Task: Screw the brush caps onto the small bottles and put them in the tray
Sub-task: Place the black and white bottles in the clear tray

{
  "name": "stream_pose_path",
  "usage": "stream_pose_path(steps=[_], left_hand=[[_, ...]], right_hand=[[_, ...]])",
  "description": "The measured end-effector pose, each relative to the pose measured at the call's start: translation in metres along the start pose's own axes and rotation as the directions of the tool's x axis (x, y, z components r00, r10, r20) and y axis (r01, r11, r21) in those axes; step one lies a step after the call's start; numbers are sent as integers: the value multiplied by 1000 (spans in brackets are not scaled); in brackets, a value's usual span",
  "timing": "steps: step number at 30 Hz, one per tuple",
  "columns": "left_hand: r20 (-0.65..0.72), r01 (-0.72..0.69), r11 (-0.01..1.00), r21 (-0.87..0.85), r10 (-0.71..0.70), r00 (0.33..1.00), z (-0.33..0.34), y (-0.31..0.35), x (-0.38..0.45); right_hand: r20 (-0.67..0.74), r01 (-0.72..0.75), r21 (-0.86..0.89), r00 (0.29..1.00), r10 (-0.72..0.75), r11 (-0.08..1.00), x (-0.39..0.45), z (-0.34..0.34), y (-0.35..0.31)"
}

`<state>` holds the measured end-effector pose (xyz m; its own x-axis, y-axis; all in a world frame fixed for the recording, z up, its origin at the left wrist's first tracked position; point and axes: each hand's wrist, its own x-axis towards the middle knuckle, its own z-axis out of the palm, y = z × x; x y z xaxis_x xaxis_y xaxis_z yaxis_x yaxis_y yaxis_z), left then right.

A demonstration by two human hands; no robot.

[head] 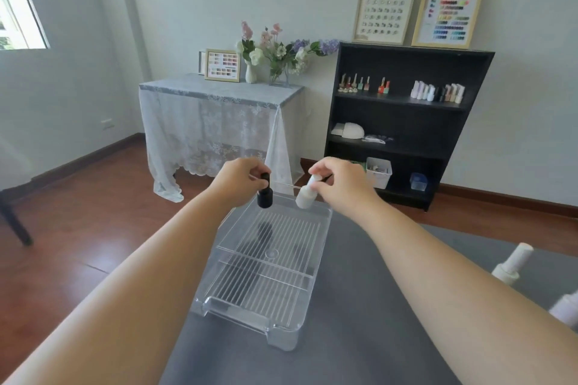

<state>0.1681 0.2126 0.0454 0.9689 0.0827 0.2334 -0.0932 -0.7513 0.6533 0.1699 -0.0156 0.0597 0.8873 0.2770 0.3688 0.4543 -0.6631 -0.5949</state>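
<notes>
- Bottles first, two of them held over the far end of the clear ribbed plastic tray (266, 266), which sits on the grey table top (359, 306) and is the largest of our task things; its floor carries no bottle that we can make out, only a dark blur under the black one.
- Our left hand (240, 180) has its fingertips pinched tight on the cap of the small black round bottle (264, 195), which hangs upright below the fingers, just above the tray's far rim.
- Our right hand (339, 181) is closed the same way on the cap of the small white round bottle (305, 195), tilted, its base leaning toward the tray's far right corner.
- Both bottles are well apart from each other, near the two far corners, caps on.
- We count two more white capped bottles: one white bottle (513, 264) lying at the table's right edge, and another blurred white bottle (566, 306) nearer to us, partly out of view.
</notes>
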Motion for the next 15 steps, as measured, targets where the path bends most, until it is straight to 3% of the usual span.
stream_pose_path(steps=[6,15], left_hand=[[17,-7,998,55,6,1000,16,-18,17],[-12,-61,988,142,63,998,26,-24,33]], right_hand=[[135,-80,18,988,77,997,31,51,-1],[119,-116,34,987,111,993,46,79,0]])
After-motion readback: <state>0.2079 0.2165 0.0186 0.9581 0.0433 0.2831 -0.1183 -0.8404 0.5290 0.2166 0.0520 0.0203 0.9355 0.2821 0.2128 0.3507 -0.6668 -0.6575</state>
